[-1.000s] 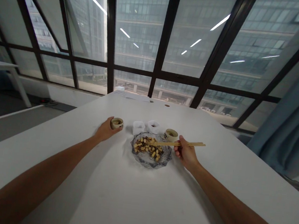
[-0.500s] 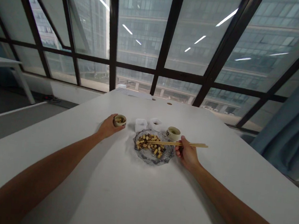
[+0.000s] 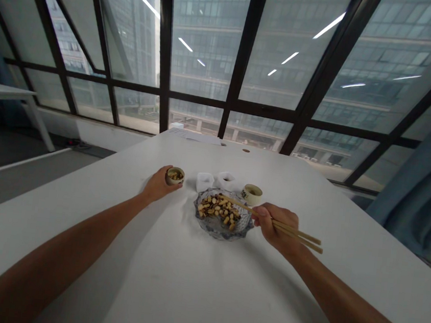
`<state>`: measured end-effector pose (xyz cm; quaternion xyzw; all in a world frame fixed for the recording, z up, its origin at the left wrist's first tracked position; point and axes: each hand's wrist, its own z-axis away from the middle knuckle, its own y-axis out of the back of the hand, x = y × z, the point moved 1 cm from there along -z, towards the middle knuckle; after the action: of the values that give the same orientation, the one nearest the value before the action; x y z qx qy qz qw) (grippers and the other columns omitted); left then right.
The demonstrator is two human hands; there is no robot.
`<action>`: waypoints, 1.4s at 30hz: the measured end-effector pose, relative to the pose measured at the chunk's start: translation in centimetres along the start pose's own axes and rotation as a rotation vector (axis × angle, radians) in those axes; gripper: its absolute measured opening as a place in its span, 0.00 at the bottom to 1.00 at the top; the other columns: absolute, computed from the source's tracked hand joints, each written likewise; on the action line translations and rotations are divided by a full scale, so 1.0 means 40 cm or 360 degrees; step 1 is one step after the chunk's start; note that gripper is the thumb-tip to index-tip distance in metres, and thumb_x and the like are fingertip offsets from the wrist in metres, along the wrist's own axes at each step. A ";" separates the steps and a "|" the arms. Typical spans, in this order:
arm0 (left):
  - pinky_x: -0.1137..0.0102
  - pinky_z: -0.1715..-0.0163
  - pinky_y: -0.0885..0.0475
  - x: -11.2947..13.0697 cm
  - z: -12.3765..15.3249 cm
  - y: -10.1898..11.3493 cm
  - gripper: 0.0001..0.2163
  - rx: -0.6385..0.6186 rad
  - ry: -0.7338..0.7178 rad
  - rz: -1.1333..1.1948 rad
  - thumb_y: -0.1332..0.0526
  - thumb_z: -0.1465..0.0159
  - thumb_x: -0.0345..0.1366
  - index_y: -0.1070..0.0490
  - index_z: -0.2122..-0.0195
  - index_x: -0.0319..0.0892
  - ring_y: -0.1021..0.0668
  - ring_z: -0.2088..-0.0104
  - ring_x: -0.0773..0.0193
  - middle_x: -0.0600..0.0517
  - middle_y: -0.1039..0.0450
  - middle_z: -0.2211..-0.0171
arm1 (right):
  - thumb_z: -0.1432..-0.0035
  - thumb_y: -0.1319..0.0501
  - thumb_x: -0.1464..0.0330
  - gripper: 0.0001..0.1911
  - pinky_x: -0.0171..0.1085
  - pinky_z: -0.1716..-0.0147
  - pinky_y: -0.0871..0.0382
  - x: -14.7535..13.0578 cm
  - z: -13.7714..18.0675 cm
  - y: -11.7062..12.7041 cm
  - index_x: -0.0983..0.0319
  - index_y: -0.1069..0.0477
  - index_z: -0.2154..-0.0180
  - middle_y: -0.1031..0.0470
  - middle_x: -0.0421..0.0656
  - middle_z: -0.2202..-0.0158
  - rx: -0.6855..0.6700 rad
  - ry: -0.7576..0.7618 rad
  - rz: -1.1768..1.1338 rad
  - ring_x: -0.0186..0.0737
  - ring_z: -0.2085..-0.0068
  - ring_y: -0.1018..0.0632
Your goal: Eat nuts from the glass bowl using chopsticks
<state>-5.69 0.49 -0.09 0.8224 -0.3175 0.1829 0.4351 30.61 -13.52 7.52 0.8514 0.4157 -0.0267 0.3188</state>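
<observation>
My left hand (image 3: 159, 184) is wrapped round a small pale-green cup (image 3: 175, 182) that has some small yellowish-brown pieces in it. My right hand (image 3: 276, 227) grips a pair of wooden chopsticks (image 3: 305, 239). Their tips reach over a glass plate (image 3: 218, 232) with a wavy rim. A heap of nut-like brown and cream pieces (image 3: 218, 209) lies on the plate; their exact kind I cannot make out. Just behind the chopsticks, near my right hand, stands a second pale-green cup (image 3: 251, 194) with dark writing.
Two small white square dishes (image 3: 204, 181) stand behind the plate on the white table (image 3: 187, 287). Papers (image 3: 202, 138) lie at the table's far edge, before large windows. A blue curtain (image 3: 420, 188) hangs at the right, and another white table (image 3: 5, 91) is at the left.
My right hand has turned, so the chopsticks now slant, their back ends lower and nearer me and their tips toward the plate's far side. My left hand still holds the cup.
</observation>
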 end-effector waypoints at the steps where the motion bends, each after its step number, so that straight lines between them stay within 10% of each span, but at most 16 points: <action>1: 0.56 0.44 0.27 0.000 0.000 0.000 0.34 -0.0001 0.0010 0.0001 0.29 0.49 0.51 0.35 0.44 0.44 0.22 0.46 0.48 0.43 0.24 0.47 | 0.32 0.45 0.56 0.25 0.32 0.81 0.33 -0.002 -0.001 0.002 0.59 0.27 0.79 0.25 0.40 0.84 0.0003 0.0023 0.0015 0.34 0.83 0.24; 11: 0.58 0.45 0.27 0.006 0.004 0.004 0.33 -0.0033 -0.0157 0.0078 0.29 0.52 0.44 0.38 0.46 0.44 0.22 0.48 0.52 0.45 0.26 0.48 | 0.43 0.38 0.43 0.29 0.32 0.92 0.39 0.041 -0.030 -0.032 0.62 0.28 0.75 0.27 0.40 0.84 0.0497 -0.0832 -0.0881 0.33 0.88 0.30; 26: 0.59 0.43 0.31 0.040 -0.073 0.022 0.42 -0.0342 0.0398 -0.0191 0.30 0.50 0.56 0.38 0.40 0.38 0.26 0.40 0.44 0.35 0.30 0.40 | 0.48 0.33 0.43 0.29 0.30 0.92 0.40 0.137 -0.036 -0.025 0.63 0.30 0.75 0.29 0.39 0.85 0.0779 -0.1083 -0.1114 0.31 0.87 0.32; 33: 0.45 0.34 0.49 0.263 -0.141 -0.148 0.37 -0.0520 -0.0318 -0.0273 0.38 0.40 0.57 0.42 0.36 0.43 0.30 0.37 0.41 0.37 0.31 0.38 | 0.46 0.35 0.42 0.28 0.31 0.90 0.38 0.142 -0.035 -0.020 0.62 0.30 0.73 0.27 0.39 0.83 0.0842 -0.1044 -0.0979 0.32 0.86 0.30; 42: 0.44 0.34 0.51 0.357 -0.178 -0.263 0.39 -0.0821 -0.0278 -0.0351 0.33 0.44 0.47 0.49 0.35 0.45 0.27 0.39 0.46 0.40 0.25 0.43 | 0.43 0.39 0.41 0.30 0.33 0.85 0.31 0.142 -0.026 -0.044 0.62 0.30 0.70 0.25 0.39 0.80 0.0749 -0.0905 -0.0818 0.34 0.83 0.26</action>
<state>11.76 5.66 5.78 0.7268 -0.2984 -0.0238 0.6182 32.82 -8.24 5.67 0.7287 0.4922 -0.4318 0.2010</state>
